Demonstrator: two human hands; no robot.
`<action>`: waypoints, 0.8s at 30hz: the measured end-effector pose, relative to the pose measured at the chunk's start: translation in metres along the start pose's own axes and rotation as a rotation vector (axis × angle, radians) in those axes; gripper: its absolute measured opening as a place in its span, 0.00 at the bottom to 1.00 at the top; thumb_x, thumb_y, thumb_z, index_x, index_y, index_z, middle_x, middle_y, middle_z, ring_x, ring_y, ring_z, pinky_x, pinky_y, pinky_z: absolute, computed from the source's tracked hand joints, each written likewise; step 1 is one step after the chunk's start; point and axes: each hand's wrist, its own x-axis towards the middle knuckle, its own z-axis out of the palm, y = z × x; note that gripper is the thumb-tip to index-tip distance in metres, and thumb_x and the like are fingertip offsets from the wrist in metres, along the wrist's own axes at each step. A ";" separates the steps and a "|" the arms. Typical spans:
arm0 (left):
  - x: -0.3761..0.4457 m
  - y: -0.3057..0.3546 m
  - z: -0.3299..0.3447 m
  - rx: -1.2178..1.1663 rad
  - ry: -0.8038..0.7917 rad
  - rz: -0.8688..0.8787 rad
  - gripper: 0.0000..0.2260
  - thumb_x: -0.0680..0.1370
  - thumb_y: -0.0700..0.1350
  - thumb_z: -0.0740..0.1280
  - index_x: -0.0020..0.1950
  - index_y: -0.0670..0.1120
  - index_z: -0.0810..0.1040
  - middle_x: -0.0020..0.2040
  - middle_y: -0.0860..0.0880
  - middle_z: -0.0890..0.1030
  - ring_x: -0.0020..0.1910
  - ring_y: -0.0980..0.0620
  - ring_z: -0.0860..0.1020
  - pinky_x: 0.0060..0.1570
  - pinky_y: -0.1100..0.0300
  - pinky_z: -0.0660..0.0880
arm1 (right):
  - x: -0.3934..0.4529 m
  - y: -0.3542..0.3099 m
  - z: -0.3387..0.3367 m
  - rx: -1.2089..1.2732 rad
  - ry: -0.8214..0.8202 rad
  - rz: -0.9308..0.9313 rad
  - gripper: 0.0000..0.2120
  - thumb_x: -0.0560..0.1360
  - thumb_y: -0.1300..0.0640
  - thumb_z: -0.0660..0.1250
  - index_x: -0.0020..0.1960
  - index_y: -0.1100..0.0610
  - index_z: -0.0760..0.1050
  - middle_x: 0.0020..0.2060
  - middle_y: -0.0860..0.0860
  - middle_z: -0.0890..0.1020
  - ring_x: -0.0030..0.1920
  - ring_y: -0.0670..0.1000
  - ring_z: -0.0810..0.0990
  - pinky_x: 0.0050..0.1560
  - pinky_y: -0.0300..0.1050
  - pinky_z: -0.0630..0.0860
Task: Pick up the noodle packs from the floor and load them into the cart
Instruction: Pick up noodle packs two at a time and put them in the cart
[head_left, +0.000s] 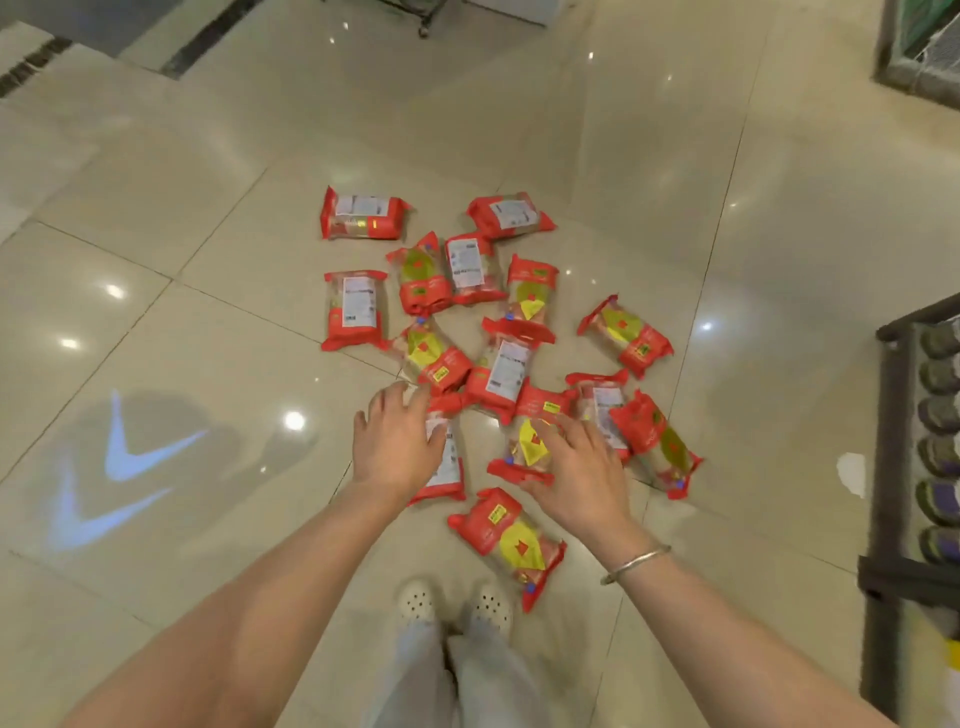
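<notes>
Head view: floor (156, 249) carries the noodle packs (498, 332), scattered mid-frame. My left hand (397, 441) and right hand (576, 467) hover, fingers apart, holding nothing. Packs look light, crinkly, slippery; grip across the middle.

Approx. a dozen red noodle packs (493, 332) flat on floor before me, loosely clustered, several overlapping; some label-up, some w/ yellow fronts up.

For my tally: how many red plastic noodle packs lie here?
14 red noodle packs on the floor: one under left hand, one under right hand, one near shoes, eleven beyond. Overlaps may hide more.
</notes>
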 end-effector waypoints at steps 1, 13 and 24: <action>0.015 -0.007 0.025 -0.013 -0.014 -0.016 0.24 0.79 0.52 0.63 0.74 0.46 0.66 0.71 0.42 0.69 0.70 0.41 0.67 0.66 0.43 0.67 | 0.018 0.007 0.022 -0.010 -0.031 0.003 0.37 0.71 0.41 0.70 0.76 0.45 0.60 0.75 0.53 0.64 0.76 0.58 0.60 0.72 0.56 0.63; 0.186 -0.141 0.425 -0.067 -0.294 -0.190 0.28 0.78 0.53 0.64 0.76 0.49 0.60 0.76 0.39 0.58 0.74 0.39 0.59 0.67 0.41 0.65 | 0.191 0.110 0.411 0.014 -0.418 0.168 0.50 0.65 0.46 0.78 0.78 0.48 0.53 0.75 0.52 0.63 0.75 0.56 0.59 0.69 0.55 0.66; 0.249 -0.211 0.567 -0.908 -0.290 -0.731 0.46 0.54 0.59 0.82 0.66 0.42 0.71 0.58 0.46 0.81 0.53 0.48 0.82 0.42 0.56 0.81 | 0.254 0.155 0.545 0.144 -0.669 0.240 0.55 0.48 0.48 0.85 0.70 0.55 0.63 0.61 0.56 0.71 0.64 0.59 0.72 0.61 0.56 0.74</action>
